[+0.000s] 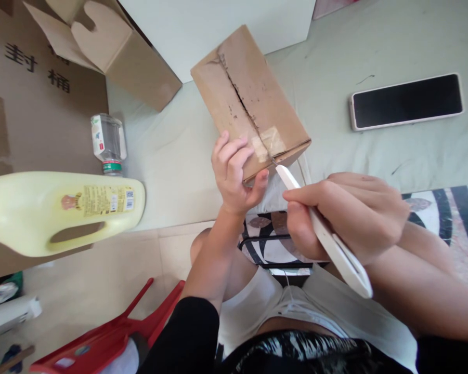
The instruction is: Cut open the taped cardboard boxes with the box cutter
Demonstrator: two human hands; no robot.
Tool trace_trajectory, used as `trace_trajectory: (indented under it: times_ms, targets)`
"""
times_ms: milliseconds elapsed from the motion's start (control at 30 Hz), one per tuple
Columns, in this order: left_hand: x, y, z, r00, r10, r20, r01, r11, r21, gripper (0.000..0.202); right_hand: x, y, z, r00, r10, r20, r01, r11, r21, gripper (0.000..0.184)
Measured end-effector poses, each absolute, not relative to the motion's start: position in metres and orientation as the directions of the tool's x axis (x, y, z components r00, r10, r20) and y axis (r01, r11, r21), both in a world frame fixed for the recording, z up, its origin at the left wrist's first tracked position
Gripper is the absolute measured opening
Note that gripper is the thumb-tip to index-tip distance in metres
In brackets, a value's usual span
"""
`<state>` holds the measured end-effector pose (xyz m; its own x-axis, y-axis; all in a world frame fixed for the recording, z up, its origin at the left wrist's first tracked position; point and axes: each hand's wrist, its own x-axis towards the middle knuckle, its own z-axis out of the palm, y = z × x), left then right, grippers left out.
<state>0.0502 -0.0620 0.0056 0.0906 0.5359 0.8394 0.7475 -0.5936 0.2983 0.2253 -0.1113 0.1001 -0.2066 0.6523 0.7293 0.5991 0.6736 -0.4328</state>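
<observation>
The right hand [347, 218] is closed around a white cutter [345, 262], its tip touching the near end of the taped seam on the cardboard box [234, 88]; the seam runs away up-left, and the left hand [234, 169] grips the box's near edge

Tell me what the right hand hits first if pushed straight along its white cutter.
The white cutter in the right hand meets the small cardboard box first; its tip seems already at the taped seam, beside the left hand.
</observation>
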Motion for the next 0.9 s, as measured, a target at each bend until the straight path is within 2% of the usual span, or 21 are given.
trace_trajectory:
  times_ms: [100, 167, 300, 367, 467, 600, 700, 800, 900]
  targets:
    - [0.051, -0.061, 0.007, 0.096, 0.482, 0.871, 0.728, -0.631, 0.268, 0.037, 0.227, -0.112, 0.102, -0.143, 0.672, 0.726, 0.616, 0.635, -0.467, 0.013]
    - [0.051, -0.061, 0.007, 0.099, 0.494, 0.864, 0.721, -0.634, 0.279, 0.039, 0.227, -0.112, 0.102, -0.114, 0.668, 0.735, 0.613, 0.630, -0.477, 0.015]
    - [0.050, -0.063, 0.005, 0.088, 0.579, 0.811, 0.690, -0.623, 0.370, 0.044, 0.231, -0.112, 0.103, -0.103, 0.691, 0.716, 0.572, 0.630, -0.525, 0.015]
    - [0.050, -0.062, 0.003, 0.071, 0.577, 0.813, 0.655, -0.642, 0.399, 0.046, 0.234, -0.111, 0.103, -0.105, 0.705, 0.702, 0.562, 0.624, -0.543, 0.014]
    - [0.052, -0.060, 0.002, 0.026, 0.536, 0.844, 0.661, -0.643, 0.387, 0.048, 0.237, -0.106, 0.101, -0.160, 0.687, 0.709, 0.525, 0.667, -0.528, 0.015]
    - [0.054, -0.058, 0.002, 0.014, 0.520, 0.854, 0.708, -0.609, 0.359, 0.050, 0.241, -0.102, 0.094, -0.232, 0.583, 0.779, 0.437, 0.778, -0.452, 0.015]
    - [0.051, -0.059, 0.000, 0.030, 0.512, 0.859, 0.712, -0.613, 0.341, 0.049, 0.250, -0.103, 0.094, -0.291, 0.600, 0.746, 0.419, 0.780, -0.464, 0.013]
    - [0.048, -0.060, -0.005, 0.035, 0.563, 0.825, 0.702, -0.602, 0.381, 0.053, 0.261, -0.104, 0.100, -0.432, 0.597, 0.676, 0.394, 0.799, -0.454, 0.009]
    - [0.047, -0.059, -0.009, 0.018, 0.626, 0.780, 0.675, -0.583, 0.452, 0.061, 0.265, -0.103, 0.101, -0.442, 0.595, 0.672, 0.404, 0.801, -0.443, 0.004]
